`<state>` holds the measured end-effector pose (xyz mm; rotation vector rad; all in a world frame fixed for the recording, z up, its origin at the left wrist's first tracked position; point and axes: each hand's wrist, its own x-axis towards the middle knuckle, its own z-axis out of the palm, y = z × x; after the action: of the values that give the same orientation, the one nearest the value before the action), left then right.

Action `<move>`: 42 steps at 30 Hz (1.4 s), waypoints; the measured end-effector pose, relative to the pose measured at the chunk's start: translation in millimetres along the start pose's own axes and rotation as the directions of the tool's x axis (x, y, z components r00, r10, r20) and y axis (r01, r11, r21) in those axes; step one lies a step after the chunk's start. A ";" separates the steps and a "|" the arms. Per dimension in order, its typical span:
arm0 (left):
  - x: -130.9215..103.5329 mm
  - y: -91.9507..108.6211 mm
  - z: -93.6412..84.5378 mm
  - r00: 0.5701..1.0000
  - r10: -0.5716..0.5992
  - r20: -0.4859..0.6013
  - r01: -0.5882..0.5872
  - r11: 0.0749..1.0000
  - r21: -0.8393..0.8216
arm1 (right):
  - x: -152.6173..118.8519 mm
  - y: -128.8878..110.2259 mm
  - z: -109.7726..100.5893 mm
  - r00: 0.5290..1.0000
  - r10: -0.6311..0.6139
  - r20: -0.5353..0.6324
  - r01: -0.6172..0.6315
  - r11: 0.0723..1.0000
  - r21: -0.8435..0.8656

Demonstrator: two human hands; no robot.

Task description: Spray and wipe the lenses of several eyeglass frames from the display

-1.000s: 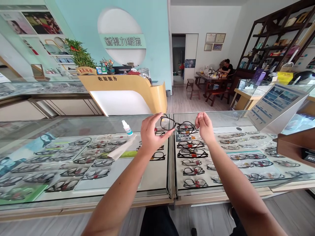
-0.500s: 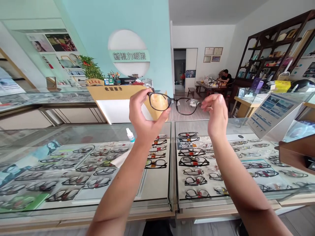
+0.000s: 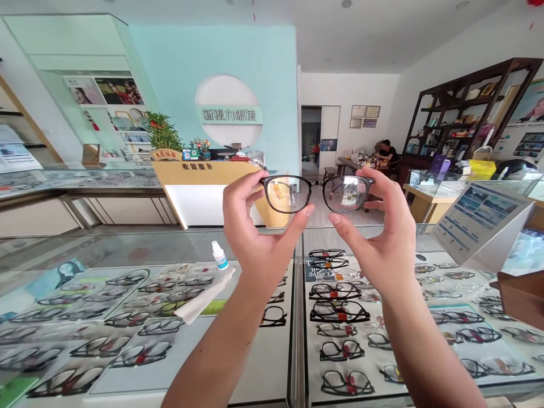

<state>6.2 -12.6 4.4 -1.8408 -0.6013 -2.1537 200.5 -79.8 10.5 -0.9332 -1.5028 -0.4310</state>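
Observation:
Up in front of me is a pair of black-framed eyeglasses (image 3: 317, 183), level, with the lenses upright. My left hand (image 3: 259, 226) grips the frame's left side, its thumb reaching below the left lens. On the other side, my right hand (image 3: 382, 232) holds the right end of the frame, thumb under the right lens. The temple arms are mostly hidden by my fingers. Below my left hand, a small white spray bottle (image 3: 220, 256) with a blue label stands on the glass counter. Beside it lies a pale folded cloth (image 3: 204, 299).
Glass display cases (image 3: 272, 391) hold many rows of eyeglasses (image 3: 340, 310). A tilted information stand (image 3: 480, 224) and a brown box (image 3: 522, 297) are at the right. Farther back are a cashier desk (image 3: 204, 170), a dark shelf (image 3: 459, 113) and a seated person (image 3: 386, 153).
My right hand has moved in and now grips the right side of the eyeglasses, thumb beneath the lens. The glasses are leveled and closer, and my view has tilted up.

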 end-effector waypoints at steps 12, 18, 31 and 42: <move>-6.1 -13.7 11.9 0.999 -0.047 0.013 0.047 0.998 -0.048 | 0.5 19.0 7.4 0.998 0.061 0.021 -0.059 0.996 -0.071; -9.9 -17.5 15.7 0.992 -0.069 0.104 0.072 0.997 -0.029 | 1.7 26.1 7.0 0.997 0.073 0.019 -0.071 0.992 -0.108; -15.6 -13.4 20.7 0.996 -0.057 0.071 0.054 0.998 0.035 | -1.2 22.9 11.6 0.995 0.096 0.013 -0.094 0.989 -0.115; -17.7 -11.3 22.9 0.997 -0.058 0.057 0.056 0.998 0.033 | -0.3 23.3 11.2 0.994 0.100 0.042 -0.092 0.982 -0.167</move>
<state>24.4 6.5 -11.9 -1.8973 -0.7035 -2.1204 210.8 -57.6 2.3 -1.1498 -1.4763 -0.4703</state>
